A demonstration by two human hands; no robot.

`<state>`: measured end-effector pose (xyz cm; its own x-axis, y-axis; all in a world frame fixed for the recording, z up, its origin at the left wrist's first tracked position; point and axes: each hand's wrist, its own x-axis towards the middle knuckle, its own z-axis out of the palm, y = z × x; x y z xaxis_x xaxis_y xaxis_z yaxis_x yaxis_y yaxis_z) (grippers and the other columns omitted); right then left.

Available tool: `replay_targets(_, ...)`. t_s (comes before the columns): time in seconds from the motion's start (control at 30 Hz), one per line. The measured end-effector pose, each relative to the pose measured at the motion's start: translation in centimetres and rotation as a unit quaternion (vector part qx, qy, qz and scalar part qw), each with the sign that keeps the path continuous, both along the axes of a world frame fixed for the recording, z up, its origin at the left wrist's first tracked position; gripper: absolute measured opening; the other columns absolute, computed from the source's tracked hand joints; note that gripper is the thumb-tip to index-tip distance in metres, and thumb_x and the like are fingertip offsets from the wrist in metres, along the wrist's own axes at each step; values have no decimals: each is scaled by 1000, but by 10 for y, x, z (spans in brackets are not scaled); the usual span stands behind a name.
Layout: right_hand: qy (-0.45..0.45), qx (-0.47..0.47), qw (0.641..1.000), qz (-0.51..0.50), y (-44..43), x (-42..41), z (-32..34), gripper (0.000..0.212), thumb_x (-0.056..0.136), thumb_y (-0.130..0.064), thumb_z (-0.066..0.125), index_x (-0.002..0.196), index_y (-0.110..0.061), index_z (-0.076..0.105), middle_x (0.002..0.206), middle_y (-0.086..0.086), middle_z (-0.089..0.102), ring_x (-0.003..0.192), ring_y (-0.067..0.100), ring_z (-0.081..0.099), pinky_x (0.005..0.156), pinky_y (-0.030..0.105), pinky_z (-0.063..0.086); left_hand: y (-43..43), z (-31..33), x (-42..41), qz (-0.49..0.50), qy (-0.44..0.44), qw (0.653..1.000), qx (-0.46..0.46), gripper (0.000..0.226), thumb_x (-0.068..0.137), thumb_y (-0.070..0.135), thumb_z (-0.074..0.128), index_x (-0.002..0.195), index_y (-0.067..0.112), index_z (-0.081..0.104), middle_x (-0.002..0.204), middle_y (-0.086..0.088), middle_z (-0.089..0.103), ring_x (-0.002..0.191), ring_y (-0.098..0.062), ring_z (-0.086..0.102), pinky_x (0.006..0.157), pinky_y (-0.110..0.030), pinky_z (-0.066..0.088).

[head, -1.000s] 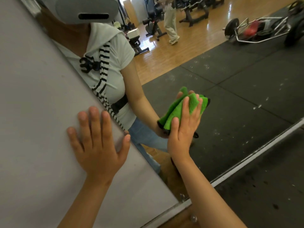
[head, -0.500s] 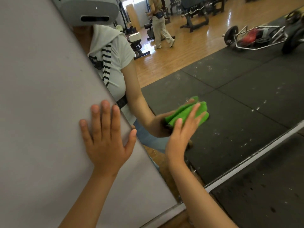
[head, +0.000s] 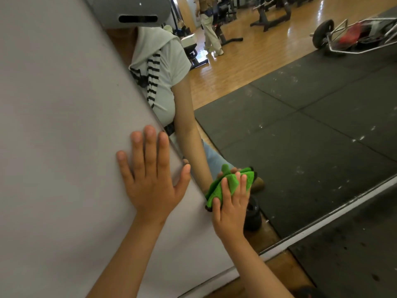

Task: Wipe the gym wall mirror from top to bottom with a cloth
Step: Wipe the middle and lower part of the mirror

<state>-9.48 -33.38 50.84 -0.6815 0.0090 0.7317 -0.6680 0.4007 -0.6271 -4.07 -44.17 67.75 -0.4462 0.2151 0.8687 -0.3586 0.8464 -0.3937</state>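
My right hand (head: 231,209) presses the folded bright green microfibre cloth (head: 227,183) flat against the large gym wall mirror (head: 300,158) — the fingers are straight and a little spread, not curled around it. The cloth is low on the glass, near the mirror's left edge, at about three o'clock from my left hand (head: 150,179). That hand lies flat on the plain grey wall panel (head: 53,147) — fingers spread, holding nothing.
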Motion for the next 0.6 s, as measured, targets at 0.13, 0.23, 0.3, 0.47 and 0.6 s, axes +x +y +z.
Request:
replay_targets(0.13, -26, 42, 999, -2, 12, 2, -19, 55, 106, -40, 22, 158, -32, 4, 166, -6, -5, 153, 20, -3, 121, 46, 7, 0, 1, 1, 4, -1, 1000, 4, 75, 101, 49, 32, 160, 12, 4, 168, -1, -8, 155, -20, -2, 125, -44, -1)
replay_targets(0.23, -76, 11, 997, -2, 6, 8, -2, 55, 107, -40, 19, 158, -32, 0, 166, -7, -9, 153, 21, -7, 122, 44, 6, 1, 1, 1, 4, -1, 1000, 9, 76, 100, 48, 33, 160, 12, 4, 168, -2, -8, 155, -20, -2, 125, -44, -1)
replay_targets(0.3, -112, -43, 993, -5, 2, 5, 23, 56, 107, -36, 20, 157, -30, -4, 166, -2, -9, 153, 24, -7, 123, 43, 4, 1, 1, 1, 5, -5, 1000, 10, 78, 98, 47, 37, 160, 12, 4, 168, -1, -8, 155, -20, -3, 125, -44, -1)
replay_targets(0.47, -112, -132, 985, -16, 7, -20, 100, 57, 104, -24, 25, 157, -17, 4, 164, 12, 2, 153, 23, -8, 123, 49, 3, 13, 4, -1, -31, -6, 997, 76, 81, 98, 42, 42, 160, 14, 0, 167, 3, -13, 155, -18, -6, 124, -44, -5)
replay_targets(0.6, -49, -118, 992, -9, 20, -38, 124, 54, 106, -33, 22, 156, -24, 4, 163, 9, 5, 153, 23, -5, 123, 41, 1, 54, 7, -18, -111, -36, 987, 111, 85, 98, 35, 46, 158, 16, -11, 165, 4, -22, 153, -16, -13, 124, -41, -7)
